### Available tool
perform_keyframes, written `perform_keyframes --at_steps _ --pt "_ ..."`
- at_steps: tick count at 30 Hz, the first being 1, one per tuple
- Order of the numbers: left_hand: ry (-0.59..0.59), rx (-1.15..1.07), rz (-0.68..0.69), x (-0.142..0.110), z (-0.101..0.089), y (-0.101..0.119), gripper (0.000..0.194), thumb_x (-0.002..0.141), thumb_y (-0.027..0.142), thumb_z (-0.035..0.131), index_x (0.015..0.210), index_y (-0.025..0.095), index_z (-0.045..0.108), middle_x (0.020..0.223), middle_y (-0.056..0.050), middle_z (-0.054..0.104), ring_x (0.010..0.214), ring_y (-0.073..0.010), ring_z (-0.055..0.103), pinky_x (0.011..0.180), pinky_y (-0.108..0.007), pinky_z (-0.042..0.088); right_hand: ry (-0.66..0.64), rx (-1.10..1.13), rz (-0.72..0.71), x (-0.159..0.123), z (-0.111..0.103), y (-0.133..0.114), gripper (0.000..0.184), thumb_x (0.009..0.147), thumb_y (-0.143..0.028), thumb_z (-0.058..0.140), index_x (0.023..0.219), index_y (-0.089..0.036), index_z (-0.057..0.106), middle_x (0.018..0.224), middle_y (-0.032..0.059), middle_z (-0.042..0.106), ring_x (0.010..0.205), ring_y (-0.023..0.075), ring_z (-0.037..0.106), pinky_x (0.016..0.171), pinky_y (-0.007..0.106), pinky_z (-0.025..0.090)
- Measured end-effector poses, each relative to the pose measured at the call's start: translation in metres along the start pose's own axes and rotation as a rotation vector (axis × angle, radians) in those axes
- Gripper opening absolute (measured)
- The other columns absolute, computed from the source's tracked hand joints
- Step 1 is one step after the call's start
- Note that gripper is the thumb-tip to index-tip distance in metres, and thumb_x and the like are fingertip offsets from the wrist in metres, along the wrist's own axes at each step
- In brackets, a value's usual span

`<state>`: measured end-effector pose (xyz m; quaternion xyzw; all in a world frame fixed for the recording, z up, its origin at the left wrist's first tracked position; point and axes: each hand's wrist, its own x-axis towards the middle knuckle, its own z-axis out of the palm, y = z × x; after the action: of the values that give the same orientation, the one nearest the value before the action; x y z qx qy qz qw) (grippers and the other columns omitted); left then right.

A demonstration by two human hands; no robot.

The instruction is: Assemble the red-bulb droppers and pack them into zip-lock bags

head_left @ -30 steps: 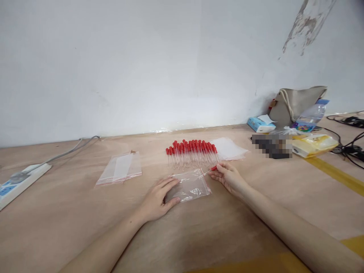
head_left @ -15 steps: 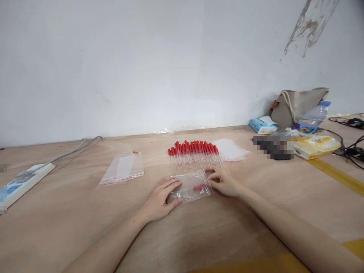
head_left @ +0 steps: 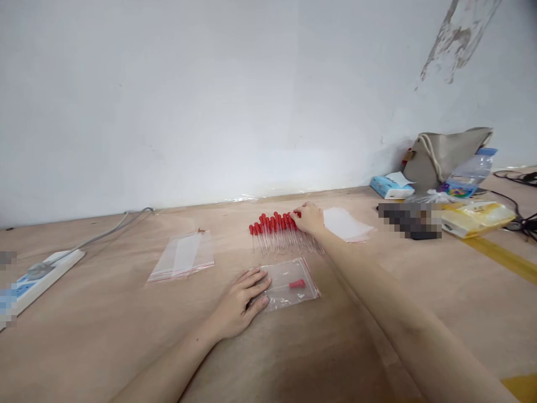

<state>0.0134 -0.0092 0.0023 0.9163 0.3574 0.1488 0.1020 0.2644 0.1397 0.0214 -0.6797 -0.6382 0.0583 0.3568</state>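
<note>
My left hand (head_left: 241,305) lies flat with fingers spread, pressing the left end of a clear zip bag (head_left: 279,296) on the table. Inside that bag rests one dropper with a red bulb (head_left: 297,284); its thin clear stem points left toward my fingers. Farther back, my right hand (head_left: 309,218) reaches into the row of red-bulbed droppers (head_left: 272,225). Its fingers are curled at a red bulb near the row's right end, and the hand covers several bulbs there. Clear stems of the row point toward me.
More zip bags (head_left: 182,257) lie at left, and white sheets (head_left: 346,224) sit right of the droppers. A power strip (head_left: 50,285) is at far left. Tissue packs (head_left: 392,187), a yellow packet (head_left: 478,217), a grey bag (head_left: 451,154) and cables (head_left: 524,224) stand right.
The dropper held in my right hand went into the zip bag and was let go. My right hand then moved back and left to the dropper row. My left hand stayed on the bag.
</note>
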Motion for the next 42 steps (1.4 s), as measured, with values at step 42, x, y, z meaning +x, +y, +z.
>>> perform_keyframes --at_steps 42 --pt "0.058 -0.041 -0.050 0.000 0.000 0.002 0.049 0.085 0.037 0.044 0.131 0.023 0.034 0.131 -0.006 0.044 0.123 -0.0214 0.036 0.102 -0.042 0.031 -0.278 0.500 -0.218 -0.141 -0.043 0.031 0.025 0.078 -0.027 0.049 0.100 -0.023 0.061 0.093 0.0040 0.065 0.083 0.0175 0.059 0.077 0.034 0.044"
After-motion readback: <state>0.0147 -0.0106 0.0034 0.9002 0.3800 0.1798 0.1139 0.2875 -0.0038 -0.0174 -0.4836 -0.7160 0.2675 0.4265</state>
